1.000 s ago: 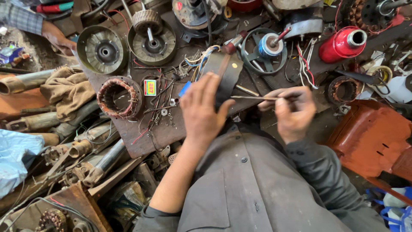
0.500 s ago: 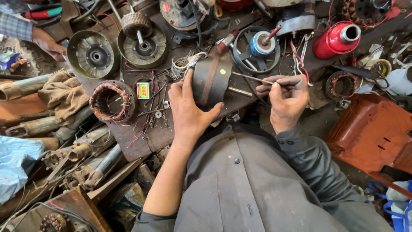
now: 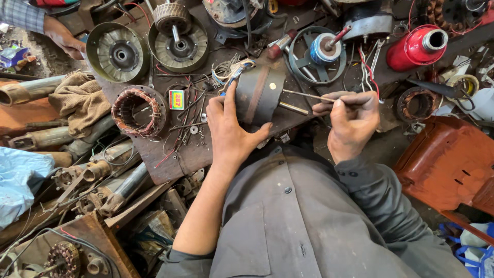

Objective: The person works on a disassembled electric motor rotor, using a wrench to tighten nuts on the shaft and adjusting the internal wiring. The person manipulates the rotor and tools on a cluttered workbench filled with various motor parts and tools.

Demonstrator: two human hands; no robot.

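Motor housing (image 3: 260,95), dark and drum-shaped with a rusty band and a shaft sticking out, sat on the workbench (image 3: 164,154), clamped in your left hand (image 3: 231,128). Your right hand (image 3: 352,121) pinched a thin metal rod (image 3: 303,94) against it. Left of it lay a small rectangular box (image 3: 176,99), red and green with yellow.

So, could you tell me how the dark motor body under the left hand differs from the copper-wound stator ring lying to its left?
The motor body is a closed dark drum with a shaft sticking out; the stator ring is open, showing copper windings around a hollow centre. The left hand grips the motor body and the right hand holds a thin rod to it; the stator ring lies untouched. Both are round and sit on the workboard.
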